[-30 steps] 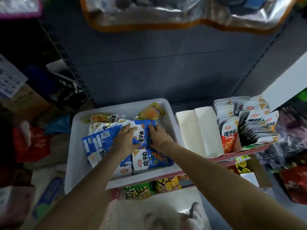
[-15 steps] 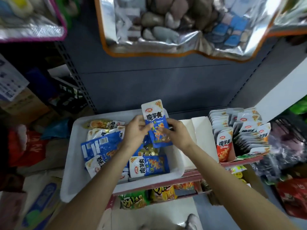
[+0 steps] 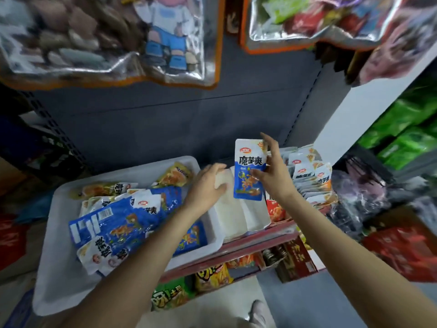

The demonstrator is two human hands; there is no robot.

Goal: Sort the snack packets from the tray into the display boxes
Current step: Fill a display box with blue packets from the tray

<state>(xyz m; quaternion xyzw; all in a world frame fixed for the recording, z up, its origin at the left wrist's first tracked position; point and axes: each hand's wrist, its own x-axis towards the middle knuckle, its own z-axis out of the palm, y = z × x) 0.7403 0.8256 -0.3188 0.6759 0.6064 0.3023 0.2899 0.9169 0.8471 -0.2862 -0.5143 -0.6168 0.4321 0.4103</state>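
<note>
**Blue packet held upright over the empty box**

I see my right hand (image 3: 274, 171) pinching a blue-and-white packet (image 3: 248, 170) by its right edge, thumb on the front, fingers behind, index finger raised above the top corner. The packet stands upright, just above the empty white box (image 3: 236, 216). Its face reads 魔芋爽 in bold dark characters under a small red oval logo; the smaller print below them is too blurred for me to read.

My left hand (image 3: 208, 187) rests on the left flap of that box, fingers loosely spread over the white card, gripping nothing that I can make out.

The white tray (image 3: 59, 275) sits to the left on the shelf (image 3: 260, 242), touching the box. It carries a loose heap of packets (image 3: 123, 216): several blue ones with the same 魔芋爽 lettering, one turned to show a barcode label, and a few yellow ones near the far wall.

Right of the empty box a second box (image 3: 309, 178) is packed with upright white-and-orange packets, each with the red oval logo; the front one is red-orange.

Below the red shelf edge lie green and yellow snack bags (image 3: 189, 287) and a dark red carton (image 3: 295, 261), their writing unclear. Large foil bags (image 3: 113, 36) hang overhead, one with a cartoon figure in blue shorts.
</note>
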